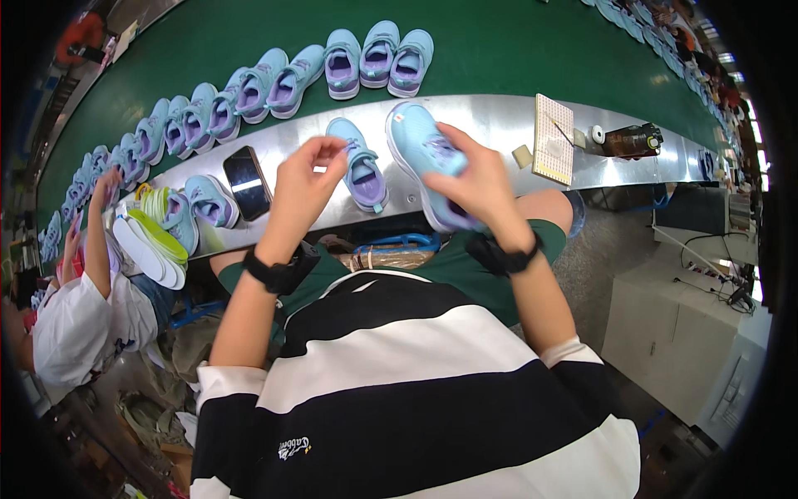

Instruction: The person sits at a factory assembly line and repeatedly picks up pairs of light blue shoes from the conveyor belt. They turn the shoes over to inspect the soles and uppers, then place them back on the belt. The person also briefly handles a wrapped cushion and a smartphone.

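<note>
Clearly the right hand (pixel 478 187) gripped the light, soft blue shoe (pixel 420 145) around its heel, best held there; the left hand (pixel 303 179) pinched something unclear.

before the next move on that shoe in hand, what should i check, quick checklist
1. Right hand grips the light blue shoe: ok.
2. Left hand is free, fingers pinched above the second shoe: ok.
3. Second shoe lies flat on the metal ledge: ok.
4. Phone lies away from both hands: ok.
5. Whether the held shoe's strap is fastened: cannot tell.
6. Co-worker's arm keeps to the far left: ok.
</note>
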{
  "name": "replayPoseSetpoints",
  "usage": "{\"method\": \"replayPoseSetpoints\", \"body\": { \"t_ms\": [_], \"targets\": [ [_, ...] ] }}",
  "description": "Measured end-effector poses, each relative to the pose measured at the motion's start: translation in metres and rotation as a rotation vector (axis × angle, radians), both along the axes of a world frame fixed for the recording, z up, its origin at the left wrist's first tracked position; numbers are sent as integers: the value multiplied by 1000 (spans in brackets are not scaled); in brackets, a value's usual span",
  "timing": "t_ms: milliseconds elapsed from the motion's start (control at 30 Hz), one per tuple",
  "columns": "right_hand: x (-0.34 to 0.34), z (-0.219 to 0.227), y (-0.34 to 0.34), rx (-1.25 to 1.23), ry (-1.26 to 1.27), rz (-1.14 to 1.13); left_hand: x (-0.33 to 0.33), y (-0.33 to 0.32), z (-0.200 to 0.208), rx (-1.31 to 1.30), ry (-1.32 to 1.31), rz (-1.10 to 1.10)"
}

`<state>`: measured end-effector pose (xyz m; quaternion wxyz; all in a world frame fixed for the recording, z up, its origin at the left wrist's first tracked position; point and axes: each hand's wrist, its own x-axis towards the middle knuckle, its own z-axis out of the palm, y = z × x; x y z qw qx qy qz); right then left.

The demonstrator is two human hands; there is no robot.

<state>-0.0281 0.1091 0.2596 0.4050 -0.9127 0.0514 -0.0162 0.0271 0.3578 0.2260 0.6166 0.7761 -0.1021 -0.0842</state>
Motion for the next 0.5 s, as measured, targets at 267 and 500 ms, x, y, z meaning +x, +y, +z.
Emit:
{"method": "replayPoseSetpoints", "body": {
  "t_ms": [267, 500],
  "targets": [
    [12, -99, 24, -372, -222, 67, -29, 14, -147, 219, 197, 53],
    [-27, -100, 65, -481, -214, 408, -19, 17, -148, -85, 421, -118]
  ]
}}
